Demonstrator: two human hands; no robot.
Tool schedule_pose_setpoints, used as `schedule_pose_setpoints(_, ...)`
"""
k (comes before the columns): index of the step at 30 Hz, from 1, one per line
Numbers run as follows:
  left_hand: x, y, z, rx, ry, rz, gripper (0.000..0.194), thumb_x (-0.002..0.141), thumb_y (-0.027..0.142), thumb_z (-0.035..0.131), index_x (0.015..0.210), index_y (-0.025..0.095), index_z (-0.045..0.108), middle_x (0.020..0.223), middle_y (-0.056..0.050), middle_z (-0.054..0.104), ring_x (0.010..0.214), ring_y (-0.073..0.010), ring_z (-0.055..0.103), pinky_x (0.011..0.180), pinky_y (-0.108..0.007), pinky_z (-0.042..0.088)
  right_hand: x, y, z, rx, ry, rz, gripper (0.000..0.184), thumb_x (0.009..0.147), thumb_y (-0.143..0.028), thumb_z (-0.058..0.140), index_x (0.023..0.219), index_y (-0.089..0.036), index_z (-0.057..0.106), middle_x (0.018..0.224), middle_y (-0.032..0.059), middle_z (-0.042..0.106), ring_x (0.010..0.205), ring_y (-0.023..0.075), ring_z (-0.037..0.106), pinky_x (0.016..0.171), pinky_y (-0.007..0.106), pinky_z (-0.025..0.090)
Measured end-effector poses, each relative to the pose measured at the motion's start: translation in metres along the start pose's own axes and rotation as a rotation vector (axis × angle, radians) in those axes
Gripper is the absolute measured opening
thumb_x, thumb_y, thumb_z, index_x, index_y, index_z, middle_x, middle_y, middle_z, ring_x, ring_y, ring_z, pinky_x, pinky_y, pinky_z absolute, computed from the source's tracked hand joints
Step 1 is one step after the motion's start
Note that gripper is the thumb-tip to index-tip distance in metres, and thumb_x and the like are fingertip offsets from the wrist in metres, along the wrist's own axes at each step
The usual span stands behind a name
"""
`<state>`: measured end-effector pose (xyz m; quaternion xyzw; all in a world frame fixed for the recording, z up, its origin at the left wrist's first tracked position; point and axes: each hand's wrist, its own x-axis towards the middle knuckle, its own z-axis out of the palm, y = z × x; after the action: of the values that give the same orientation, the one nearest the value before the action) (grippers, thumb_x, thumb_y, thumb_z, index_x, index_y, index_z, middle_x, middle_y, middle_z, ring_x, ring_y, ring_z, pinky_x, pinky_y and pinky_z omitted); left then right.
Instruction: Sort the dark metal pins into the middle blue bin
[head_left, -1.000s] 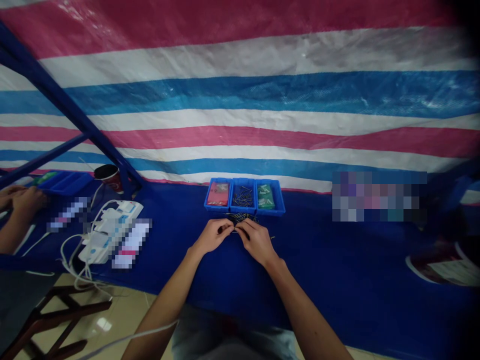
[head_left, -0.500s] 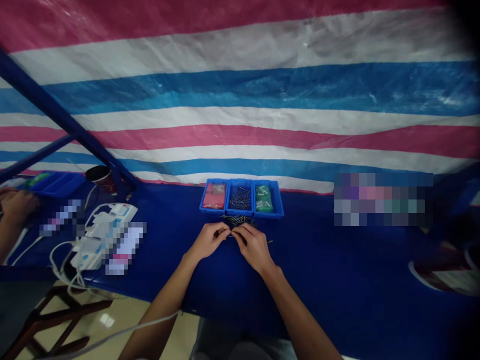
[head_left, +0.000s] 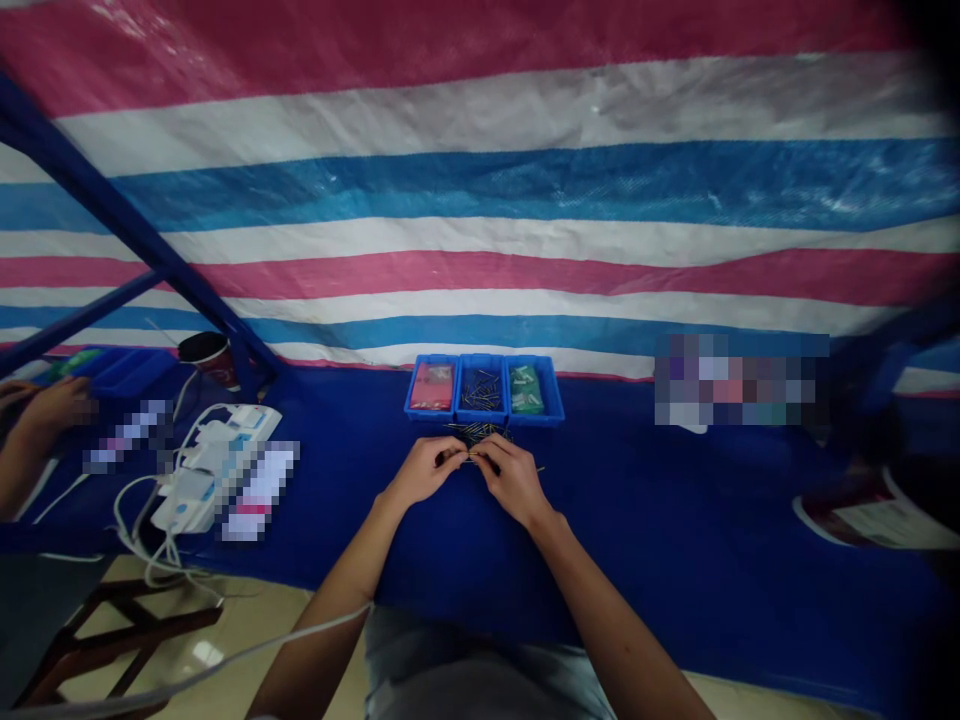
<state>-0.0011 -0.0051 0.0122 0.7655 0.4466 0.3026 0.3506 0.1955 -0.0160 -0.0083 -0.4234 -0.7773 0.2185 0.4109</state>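
My left hand point(head_left: 426, 470) and my right hand point(head_left: 511, 476) meet fingertip to fingertip over the blue table, both closed in a pinch. A small thin piece seems to lie between the fingertips, too small to make out. Just beyond them is a loose pile of thin, screw-like metal pieces point(head_left: 480, 432); one more pokes out beside my right hand. Behind the pile, three blue bins stand side by side. The left bin point(head_left: 433, 413) holds a pink-red packet, the middle bin point(head_left: 482, 414) similar thin metal pieces, and the right bin point(head_left: 553, 400) a green bag with pale small parts.
On the left are a white power strip point(head_left: 217, 470) with tangled cables, a blurred-out phone-like slab point(head_left: 259, 492) and a dark cup point(head_left: 210, 358). Farther left, another person's hand point(head_left: 56, 410) works beside blue bins. A reddish tub point(head_left: 862, 510) sits at the right. Striped sheeting hangs behind.
The view shifts slightly as my head moves. Both hands stay pinched together in front of the pile, with only small finger movements. The other person's hand at the left moves a little.
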Motion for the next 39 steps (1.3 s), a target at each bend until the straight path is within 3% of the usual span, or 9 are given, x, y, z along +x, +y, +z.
schedule_pose_setpoints(18, -0.0004, -0.0036, 0.003, 0.045, 0.019, 0.065, 0.028, 0.097, 0.035, 0.055, 0.09, 0.015, 0.073, 0.081, -0.004, 0.071, 0.066, -0.0126, 0.057, 0.063, -0.023, 0.04, -0.0007, 0.0011, -0.0034, 0.022, -0.002, -0.004, 0.015, 0.097, -0.02, 0.055, 0.091, -0.023, 0.069, 0.088, 0.0035, 0.068, 0.08, 0.0168, 0.065, 0.076, 0.028, 0.049)
schedule_pose_setpoints(32, -0.0011, -0.0011, 0.0025, 0.052, 0.048, 0.076, 0.033, 0.098, 0.039, 0.053, 0.088, 0.014, 0.073, 0.075, -0.003, 0.064, 0.064, -0.0118, 0.053, 0.062, -0.023, 0.039, 0.0003, -0.0003, -0.0042, -0.136, -0.04, 0.0, 0.025, 0.102, -0.027, 0.047, 0.086, -0.021, 0.066, 0.082, 0.0036, 0.065, 0.074, 0.0162, 0.063, 0.069, 0.027, 0.045)
schedule_pose_setpoints(39, 0.0001, -0.0033, 0.0021, 0.006, 0.045, 0.03, 0.029, 0.097, 0.035, 0.055, 0.084, 0.013, 0.069, 0.073, -0.002, 0.067, 0.063, -0.0115, 0.054, 0.061, -0.022, 0.039, 0.001, -0.0023, -0.0063, -0.069, -0.032, -0.009, 0.017, 0.098, -0.027, 0.056, 0.11, -0.024, 0.067, 0.092, 0.0041, 0.068, 0.083, 0.0181, 0.066, 0.072, 0.028, 0.049)
